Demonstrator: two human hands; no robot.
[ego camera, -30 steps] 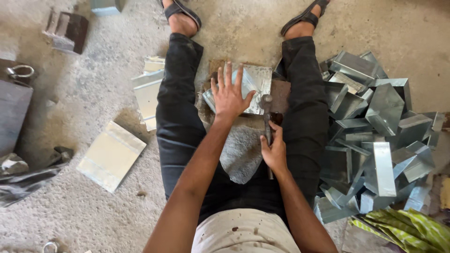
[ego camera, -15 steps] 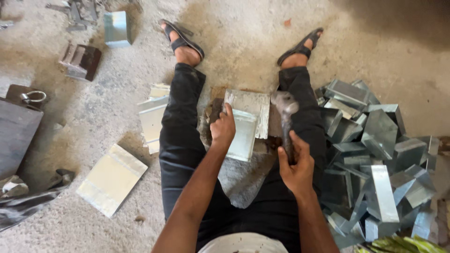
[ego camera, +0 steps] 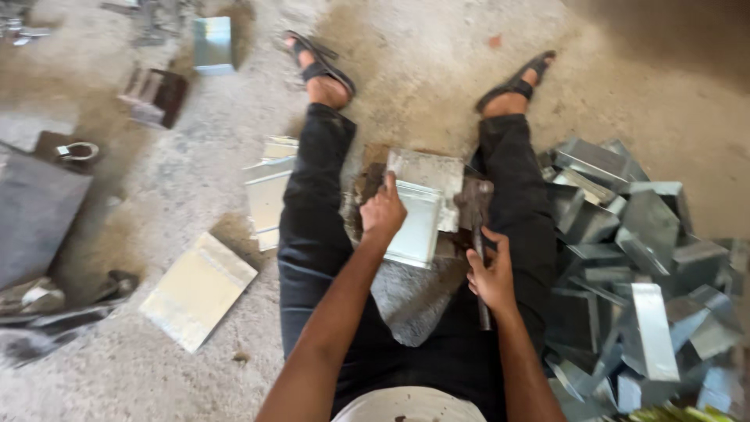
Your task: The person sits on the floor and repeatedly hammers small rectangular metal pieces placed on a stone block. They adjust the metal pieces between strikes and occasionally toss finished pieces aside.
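Note:
I sit on the floor with my legs spread, in dark trousers and sandals. A folded sheet-metal piece [ego camera: 422, 207] lies between my knees on a wooden block [ego camera: 367, 187]. My left hand [ego camera: 383, 211] grips the left edge of this piece. My right hand [ego camera: 492, 273] is closed around the handle of a hammer [ego camera: 475, 203], whose head rests by the right edge of the metal piece.
A heap of bent metal pieces [ego camera: 641, 266] lies to my right. Flat metal sheets [ego camera: 197, 289] and a stack of them [ego camera: 269, 187] lie to my left. A dark slab [ego camera: 35, 211], a small box [ego camera: 156, 98] and a metal piece [ego camera: 212, 43] sit further left.
My left hand went from flat and spread on the metal piece to gripping its edge. The hammer swung from raised down to the piece's right edge. The view tilted forward.

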